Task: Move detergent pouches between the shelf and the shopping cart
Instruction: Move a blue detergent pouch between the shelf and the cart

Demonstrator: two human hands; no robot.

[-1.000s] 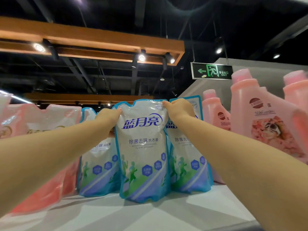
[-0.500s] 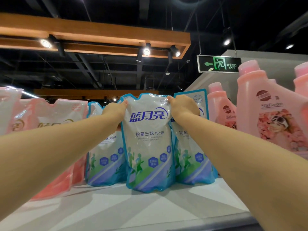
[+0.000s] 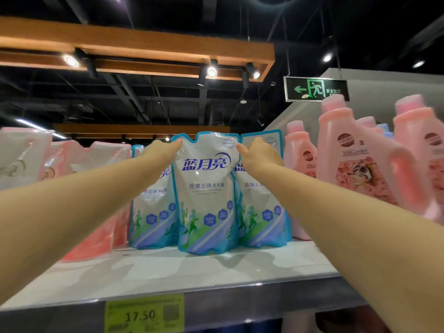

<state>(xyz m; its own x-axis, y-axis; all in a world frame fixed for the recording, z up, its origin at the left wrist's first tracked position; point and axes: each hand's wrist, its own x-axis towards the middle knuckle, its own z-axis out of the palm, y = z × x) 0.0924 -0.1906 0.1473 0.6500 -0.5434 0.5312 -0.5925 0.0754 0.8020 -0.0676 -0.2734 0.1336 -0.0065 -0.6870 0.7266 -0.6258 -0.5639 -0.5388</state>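
Note:
A white and blue detergent pouch (image 3: 207, 193) stands upright on the white shelf (image 3: 192, 272), in front of two like pouches, one to its left (image 3: 152, 212) and one to its right (image 3: 263, 207). My left hand (image 3: 163, 150) pinches the front pouch's top left corner. My right hand (image 3: 258, 153) pinches its top right corner. Both arms reach up and forward. The shopping cart is not in view.
Pink and white pouches (image 3: 91, 188) fill the shelf to the left. Tall pink bottles (image 3: 355, 159) stand to the right. A yellow price tag (image 3: 144, 313) sits on the shelf's front edge. Bare shelf lies in front of the pouches.
The front pouch has come down and settled on the shelf with both hands still at its top corners. The view has tilted down, showing the shelf edge and price tag.

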